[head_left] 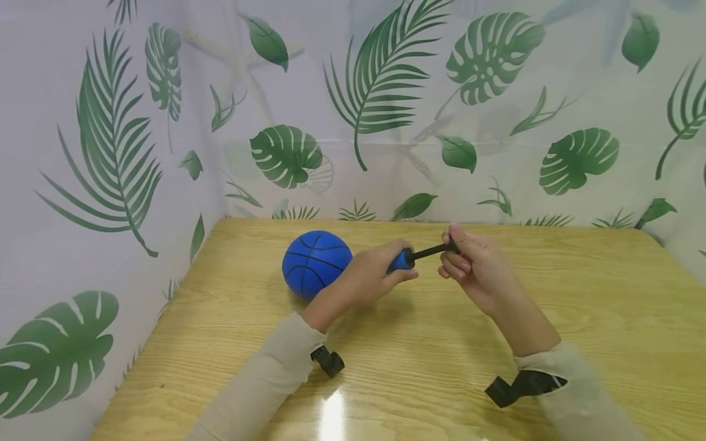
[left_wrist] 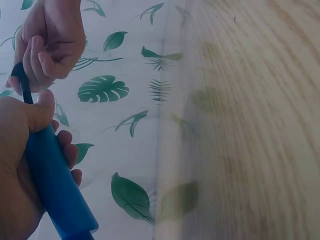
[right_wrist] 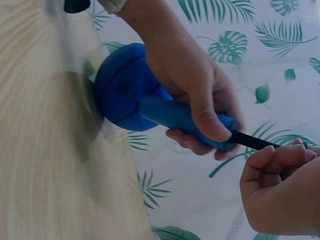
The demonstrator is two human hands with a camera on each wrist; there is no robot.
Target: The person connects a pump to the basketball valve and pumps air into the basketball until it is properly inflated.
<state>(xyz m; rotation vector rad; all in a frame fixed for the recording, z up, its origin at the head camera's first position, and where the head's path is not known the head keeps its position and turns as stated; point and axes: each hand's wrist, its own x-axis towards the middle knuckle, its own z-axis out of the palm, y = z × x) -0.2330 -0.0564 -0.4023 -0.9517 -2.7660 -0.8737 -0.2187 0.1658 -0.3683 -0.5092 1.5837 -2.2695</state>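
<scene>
A blue hand pump (head_left: 401, 261) with a black rod is held above the table between both hands. My left hand (head_left: 372, 272) wraps around its blue barrel, best seen in the left wrist view (left_wrist: 57, 175). At the far end of the drawn-out rod, my right hand (head_left: 482, 272) pinches the black handle, mostly hidden by the fingers. Just left of the left hand is a blue ball (head_left: 311, 260) with black basketball lines. In the right wrist view the barrel's end overlaps the ball (right_wrist: 120, 85); I cannot tell whether they touch.
The wooden table (head_left: 419, 380) spreads beneath both forearms. A white cloth with green leaf prints (head_left: 386, 190) stands along its back and left side. Each wrist carries a black strapped camera, such as the right wrist camera (head_left: 502, 392).
</scene>
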